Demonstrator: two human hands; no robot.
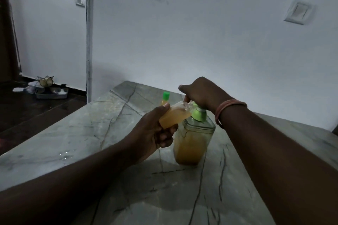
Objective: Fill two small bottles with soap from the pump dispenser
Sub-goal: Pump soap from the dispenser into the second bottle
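Our left hand (155, 129) clamps a tilted small bottle (173, 115), mouth against the spout of the pump dispenser (193, 137) mid-worktop (73, 133). Our right hand (199, 91) presses the pump head, fingers closed over it. We should pump slowly, keeping mouth and spout touching. The capped bottle (165, 99) stands behind.

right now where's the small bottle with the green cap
In the head view the capped small bottle stands on the marble counter, just beyond the left hand and left of the pump dispenser; its lower part is hidden behind that hand.
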